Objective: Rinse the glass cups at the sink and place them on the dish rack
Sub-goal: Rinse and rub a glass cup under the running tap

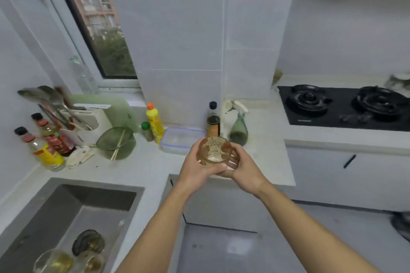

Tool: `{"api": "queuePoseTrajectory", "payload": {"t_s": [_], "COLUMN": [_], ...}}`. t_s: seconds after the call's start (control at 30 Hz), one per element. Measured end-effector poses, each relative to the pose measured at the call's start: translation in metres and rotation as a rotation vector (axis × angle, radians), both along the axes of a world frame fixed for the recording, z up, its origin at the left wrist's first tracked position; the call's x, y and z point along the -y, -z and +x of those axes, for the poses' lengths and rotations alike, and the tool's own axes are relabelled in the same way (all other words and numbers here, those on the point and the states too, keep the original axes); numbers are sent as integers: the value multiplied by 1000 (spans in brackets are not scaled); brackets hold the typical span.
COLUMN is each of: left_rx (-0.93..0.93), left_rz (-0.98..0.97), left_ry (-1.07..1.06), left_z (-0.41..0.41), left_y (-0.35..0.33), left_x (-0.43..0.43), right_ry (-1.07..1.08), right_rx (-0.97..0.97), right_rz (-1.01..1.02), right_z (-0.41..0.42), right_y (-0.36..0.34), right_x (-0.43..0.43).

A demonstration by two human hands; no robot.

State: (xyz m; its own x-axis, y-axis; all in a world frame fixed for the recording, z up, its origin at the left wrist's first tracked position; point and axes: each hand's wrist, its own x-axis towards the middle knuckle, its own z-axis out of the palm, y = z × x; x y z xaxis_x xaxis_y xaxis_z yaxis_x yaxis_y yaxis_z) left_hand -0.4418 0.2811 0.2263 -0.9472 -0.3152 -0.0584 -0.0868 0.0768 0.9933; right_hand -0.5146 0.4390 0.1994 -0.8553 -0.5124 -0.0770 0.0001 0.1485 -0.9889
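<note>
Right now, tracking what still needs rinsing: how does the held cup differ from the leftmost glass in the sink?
The held cup is raised near the counter, in the left hand and right hand; the sink glass sits untouched. The held cup looks empty; the sink glass seems to hold yellowish liquid. Both are glass.

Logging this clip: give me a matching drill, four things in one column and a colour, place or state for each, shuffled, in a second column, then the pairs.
Things:
1. glass cup
2. yellow bottle
3. plastic box
4. spray bottle

Descriptions:
A. blue rim
B. orange cap
C. held by the left hand and right hand
D. stands right of the dark bottle

Pairs: 1-C, 2-B, 3-A, 4-D
</note>
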Motion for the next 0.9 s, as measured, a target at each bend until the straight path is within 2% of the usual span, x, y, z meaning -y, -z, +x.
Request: {"api": "queuePoseTrajectory", "payload": {"t_s": [0.37, 0.6, 0.9], "left_rx": [57, 57, 26], "left_rz": [-55, -92, -72], "left_ry": [262, 543, 896], "left_z": [-116, -195, -269], "left_y": [2, 2, -4], "left_x": [-194, -301, -433], "right_ry": [254, 536, 897], "right_rx": [2, -23, -5], "right_rz": [52, 74, -7], "right_z": [-56, -92, -122], "right_y": [-15, -13, -6], "right_x": [-203, -301, -417]}}
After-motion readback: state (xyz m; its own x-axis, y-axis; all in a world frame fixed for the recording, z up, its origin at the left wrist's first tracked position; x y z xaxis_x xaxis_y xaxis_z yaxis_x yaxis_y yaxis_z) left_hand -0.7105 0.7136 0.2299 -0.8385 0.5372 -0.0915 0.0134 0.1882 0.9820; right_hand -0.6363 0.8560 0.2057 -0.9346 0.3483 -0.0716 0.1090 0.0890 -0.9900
